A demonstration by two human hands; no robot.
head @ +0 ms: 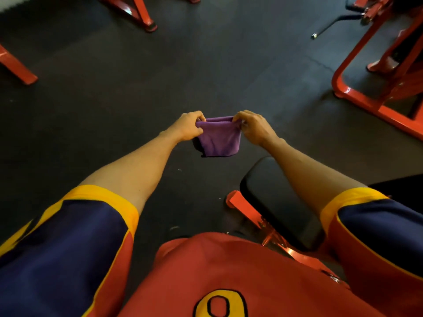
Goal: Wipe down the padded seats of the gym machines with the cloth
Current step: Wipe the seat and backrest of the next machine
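Two hands, one cloth, and it's all happening in mid-air over the dark floor (91, 99). Far left of the cloth, a red frame leg (16, 65) rests on the floor. Up and left of the cloth, a second red frame (137, 12) stands well apart.

Now the left hand (187, 125): fingers curled in tight, thumb and fingertips pinching the cloth's upper left corner. The purple cloth (218, 139) looks doubled over and hangs between the two hands. Its top edge is pulled across and its lower part droops free, touching nothing else. At its upper right corner is the right hand (254, 128), same story, fingers curled and pinching the fabric.

Below and right of the cloth sits one black padded seat (274, 197) on a red support (242, 207), running under the right forearm. The cloth hangs near the seat's rounded end, not on the pad.

Far right of the cloth, a third red frame (366, 92) sits on the floor, with a black lever (332, 21) jutting out up top. Below the cloth, closest in, there's a red shirt (229, 271) with navy, yellow-trimmed sleeves.
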